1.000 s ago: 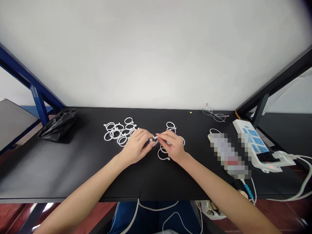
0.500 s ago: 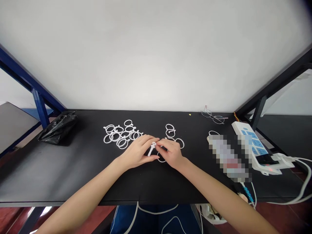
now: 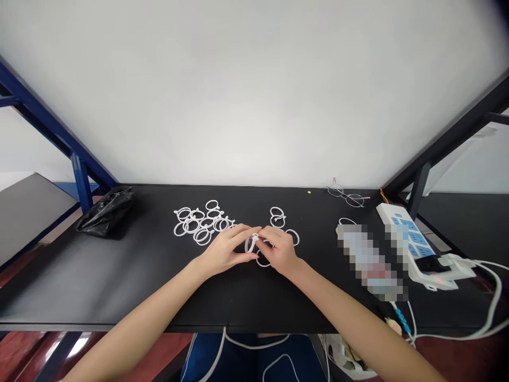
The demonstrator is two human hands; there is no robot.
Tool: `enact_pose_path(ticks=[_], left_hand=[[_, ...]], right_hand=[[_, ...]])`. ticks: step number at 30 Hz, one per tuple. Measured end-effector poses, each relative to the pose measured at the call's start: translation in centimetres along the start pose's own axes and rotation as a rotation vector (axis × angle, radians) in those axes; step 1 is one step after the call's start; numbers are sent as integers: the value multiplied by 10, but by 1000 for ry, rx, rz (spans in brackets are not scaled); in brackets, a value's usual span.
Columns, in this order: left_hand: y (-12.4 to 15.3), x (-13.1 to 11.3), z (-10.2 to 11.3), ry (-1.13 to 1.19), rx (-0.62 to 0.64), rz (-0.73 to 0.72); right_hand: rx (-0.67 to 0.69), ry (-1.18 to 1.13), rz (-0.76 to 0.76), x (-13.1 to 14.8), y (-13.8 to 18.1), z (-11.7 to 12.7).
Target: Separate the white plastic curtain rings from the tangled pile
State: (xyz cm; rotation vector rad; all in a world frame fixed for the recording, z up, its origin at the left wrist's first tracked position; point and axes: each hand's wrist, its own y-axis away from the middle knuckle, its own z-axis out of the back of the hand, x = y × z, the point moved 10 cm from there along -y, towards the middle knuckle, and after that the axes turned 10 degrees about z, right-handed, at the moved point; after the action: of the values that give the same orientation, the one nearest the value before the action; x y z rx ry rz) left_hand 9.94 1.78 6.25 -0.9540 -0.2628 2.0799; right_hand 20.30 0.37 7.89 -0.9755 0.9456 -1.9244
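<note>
- Head view: loosely curled left hand [image 3: 225, 248] and pinching right hand [image 3: 283, 252] share one white ring [image 3: 253, 244], probably steadying it.
- Left of that ring, piled loops [image 3: 200, 225] lie, seemingly for reach.

A ring [image 3: 255, 243] sits between the left grip [image 3: 225, 249] and the right grip [image 3: 281, 248], over the bench [image 3: 115, 276]. Left of the left grip and slightly beyond it lies an overlapping cluster of rings [image 3: 199, 225]; well farther left lies a bag [image 3: 106, 213]. Loose rings [image 3: 277, 216] lie around the right grip, most beyond it, one partly hidden by it. Well right of that grip lies a phone [image 3: 371, 262], then a power strip [image 3: 401, 228]. Beyond the phone rest glasses [image 3: 345, 196], near the wall [image 3: 254, 106] behind the bench.
</note>
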Motion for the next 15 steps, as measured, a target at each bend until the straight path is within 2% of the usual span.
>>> enact_pose_path(ticks=[8, 11, 15], left_hand=[[1, 2, 10, -8, -138, -4], [2, 8, 11, -35, -154, 42], [2, 7, 10, -46, -148, 22]], right_hand=[[-25, -7, -22, 4, -3, 3], [-55, -67, -13, 7, -4, 7], [-41, -155, -42, 4, -6, 5]])
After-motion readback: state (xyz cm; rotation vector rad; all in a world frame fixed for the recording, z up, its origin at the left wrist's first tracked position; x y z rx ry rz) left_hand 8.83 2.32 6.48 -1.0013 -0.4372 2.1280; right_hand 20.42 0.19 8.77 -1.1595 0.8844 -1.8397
